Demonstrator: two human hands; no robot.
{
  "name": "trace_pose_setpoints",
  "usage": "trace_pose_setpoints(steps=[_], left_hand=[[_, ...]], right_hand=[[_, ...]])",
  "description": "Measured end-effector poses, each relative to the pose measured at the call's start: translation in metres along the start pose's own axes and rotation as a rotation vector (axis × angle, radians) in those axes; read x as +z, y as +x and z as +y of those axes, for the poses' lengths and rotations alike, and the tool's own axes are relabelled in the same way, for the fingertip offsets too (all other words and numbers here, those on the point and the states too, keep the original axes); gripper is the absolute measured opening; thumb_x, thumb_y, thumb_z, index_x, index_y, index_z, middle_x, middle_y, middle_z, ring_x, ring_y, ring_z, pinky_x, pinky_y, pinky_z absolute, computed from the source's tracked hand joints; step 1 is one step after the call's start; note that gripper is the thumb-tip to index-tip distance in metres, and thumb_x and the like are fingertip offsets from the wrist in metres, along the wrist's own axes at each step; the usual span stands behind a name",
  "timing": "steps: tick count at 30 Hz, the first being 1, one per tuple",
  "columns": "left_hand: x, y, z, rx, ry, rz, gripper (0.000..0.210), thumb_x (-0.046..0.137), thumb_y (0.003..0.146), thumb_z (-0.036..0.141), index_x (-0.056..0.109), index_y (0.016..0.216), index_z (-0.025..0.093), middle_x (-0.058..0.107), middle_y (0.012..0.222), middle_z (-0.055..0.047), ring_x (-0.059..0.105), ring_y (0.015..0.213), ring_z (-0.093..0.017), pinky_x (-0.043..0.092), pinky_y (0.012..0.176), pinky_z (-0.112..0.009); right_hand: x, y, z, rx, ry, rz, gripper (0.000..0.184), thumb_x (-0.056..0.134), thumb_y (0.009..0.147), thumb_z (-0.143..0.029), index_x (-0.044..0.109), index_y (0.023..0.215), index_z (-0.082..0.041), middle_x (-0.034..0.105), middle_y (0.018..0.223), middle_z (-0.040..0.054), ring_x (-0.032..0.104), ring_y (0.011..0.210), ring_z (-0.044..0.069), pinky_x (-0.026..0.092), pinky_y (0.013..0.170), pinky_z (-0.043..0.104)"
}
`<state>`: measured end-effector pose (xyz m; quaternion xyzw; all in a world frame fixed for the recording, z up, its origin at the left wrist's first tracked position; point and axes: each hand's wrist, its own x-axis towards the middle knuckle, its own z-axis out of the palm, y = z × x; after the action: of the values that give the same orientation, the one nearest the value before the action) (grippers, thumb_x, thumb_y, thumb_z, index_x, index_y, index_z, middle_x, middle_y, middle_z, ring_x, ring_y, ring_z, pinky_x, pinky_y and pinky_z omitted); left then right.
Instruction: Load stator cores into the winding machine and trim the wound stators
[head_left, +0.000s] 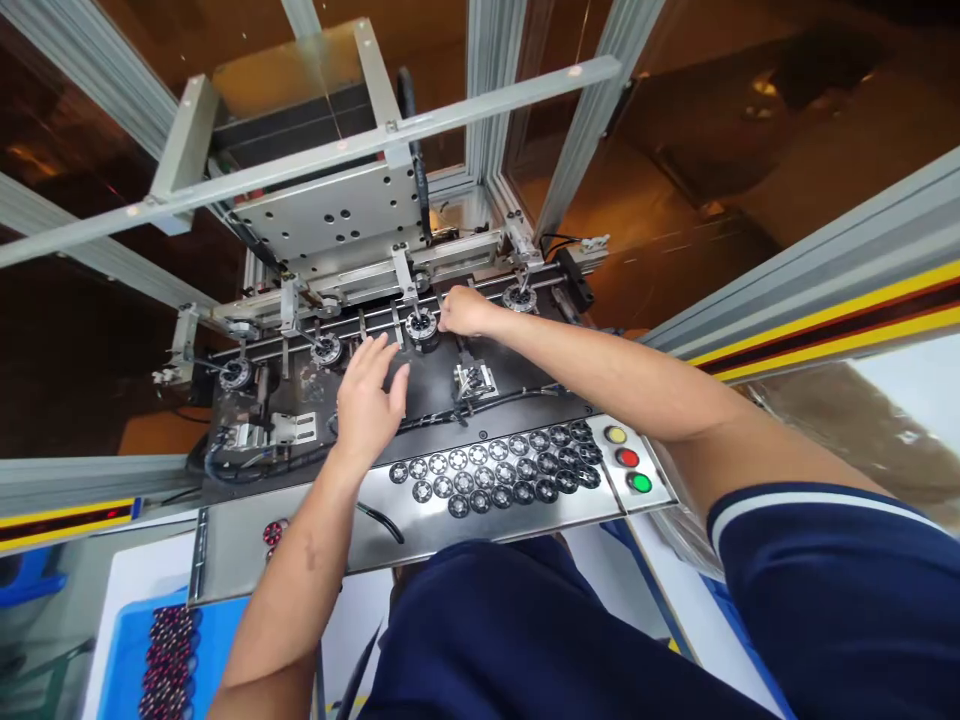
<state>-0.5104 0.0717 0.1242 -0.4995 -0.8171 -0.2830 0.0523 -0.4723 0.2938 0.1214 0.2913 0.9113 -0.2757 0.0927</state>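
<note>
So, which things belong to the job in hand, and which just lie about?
Likely the job's: round fixture, by the right hand; black discs; red-marked discs; blue tray; buttons.

Seemingly lying about: black cord; blue object, far left.

Left hand raised over black machine bed, fingers spread, thumb apart. Right hand curled just beside round holder, third from left of four in row; fingertips partly hidden, grip unclear. Black wheels in rows on metal shelf. Yellow button, red button, green button at shelf's right end. Red-and-black wheels stacked in blue bin, lower left. Silver plate behind holders.
</note>
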Motion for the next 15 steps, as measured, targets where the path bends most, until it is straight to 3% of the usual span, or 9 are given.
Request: trace_pose_setpoints(steps=[5, 9, 15], left_hand=[[0.04, 0.012, -0.003, -0.047, 0.046, -0.102, 0.043, 0.051, 0.093, 0.027, 0.057, 0.135, 0.017, 0.056, 0.147, -0.013, 0.044, 0.144, -0.03, 0.041, 0.117, -0.054], [0.062, 0.027, -0.002, -0.071, 0.114, -0.197, 0.054, 0.052, 0.091, 0.02, 0.046, 0.144, 0.011, 0.042, 0.157, -0.019, 0.031, 0.151, -0.034, 0.038, 0.119, -0.055], [0.072, 0.034, -0.002, -0.051, 0.161, -0.263, 0.055, 0.053, 0.089, 0.017, 0.047, 0.144, 0.015, 0.039, 0.159, -0.017, 0.03, 0.15, -0.037, 0.042, 0.114, -0.058]], right_hand=[[-0.012, 0.019, 0.004, 0.049, 0.005, -0.081, 0.024, 0.08, 0.08, -0.025, 0.074, 0.094, -0.007, 0.075, 0.088, 0.0089, 0.07, 0.09, 0.023, 0.055, 0.081, 0.028], [-0.005, 0.038, -0.007, 0.12, 0.005, -0.144, 0.034, 0.065, 0.094, -0.037, 0.064, 0.117, -0.013, 0.067, 0.117, 0.0087, 0.066, 0.103, 0.022, 0.058, 0.089, 0.041], [-0.005, 0.049, -0.001, 0.156, 0.119, 0.004, 0.037, 0.061, 0.096, -0.037, 0.058, 0.127, -0.016, 0.061, 0.128, 0.0104, 0.063, 0.111, 0.023, 0.056, 0.093, 0.044]])
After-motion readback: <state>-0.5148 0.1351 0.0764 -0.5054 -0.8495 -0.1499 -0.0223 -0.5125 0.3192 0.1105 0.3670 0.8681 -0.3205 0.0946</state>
